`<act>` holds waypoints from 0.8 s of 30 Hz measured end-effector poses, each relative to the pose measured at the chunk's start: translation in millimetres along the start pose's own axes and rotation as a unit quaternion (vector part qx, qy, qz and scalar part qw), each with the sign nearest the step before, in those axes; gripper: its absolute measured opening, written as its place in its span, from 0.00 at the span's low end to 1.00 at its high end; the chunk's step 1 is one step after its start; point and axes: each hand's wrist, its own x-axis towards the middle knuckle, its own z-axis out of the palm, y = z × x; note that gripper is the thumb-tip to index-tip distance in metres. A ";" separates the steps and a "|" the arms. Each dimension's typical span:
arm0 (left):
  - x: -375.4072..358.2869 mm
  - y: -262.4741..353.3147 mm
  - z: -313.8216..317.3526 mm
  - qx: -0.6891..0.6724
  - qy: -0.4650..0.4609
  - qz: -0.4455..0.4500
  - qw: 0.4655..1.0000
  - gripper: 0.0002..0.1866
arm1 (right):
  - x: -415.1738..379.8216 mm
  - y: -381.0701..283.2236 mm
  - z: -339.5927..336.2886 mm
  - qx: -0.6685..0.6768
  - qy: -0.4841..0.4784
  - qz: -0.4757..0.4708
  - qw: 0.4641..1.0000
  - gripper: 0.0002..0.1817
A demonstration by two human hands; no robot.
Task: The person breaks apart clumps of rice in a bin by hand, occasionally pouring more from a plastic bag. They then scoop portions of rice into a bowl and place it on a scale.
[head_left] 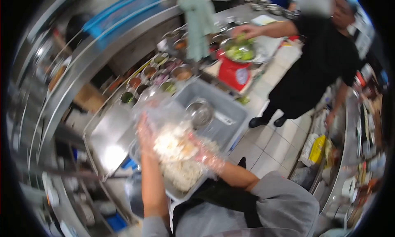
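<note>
In the head view my left hand (146,132), in a clear plastic glove, grips one side of a clear plastic bag (158,115). A clump of white food (173,144) sits at the bag's mouth; blur hides its exact kind. My right hand (207,154), also gloved, closes on the clump from the right, some fingertips hidden in it. Below both hands, more pale, stringy or grainy food (183,175) fills the near end of a grey plastic tub (236,128). A round metal bowl (200,113) lies in the tub's far part.
Several small containers of ingredients (160,76) line the counter beyond the tub. A red scale (234,74) carries a metal bowl of green vegetables (240,52). A co-worker (312,68) in black stands at right, one hand over that bowl. A steel shelf (82,72) runs at left.
</note>
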 end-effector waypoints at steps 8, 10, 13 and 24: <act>-13.7 -1.9 31.7 0.126 0.110 0.071 0.983 0.22 | 20.5 -9.8 -7.6 0.248 -0.008 0.059 0.967 0.39; -25.5 9.4 49.7 0.156 0.132 0.096 0.974 0.21 | 24.7 -8.4 -8.8 0.312 -0.028 0.102 0.944 0.38; -53.2 36.0 61.5 0.320 0.170 0.085 0.928 0.24 | 27.3 -7.0 -9.4 0.407 -0.060 0.169 0.895 0.37; -151.2 -11.7 -73.8 0.324 0.027 -0.027 0.945 0.51 | 18.0 -4.2 -6.9 0.242 -0.097 0.201 0.944 0.37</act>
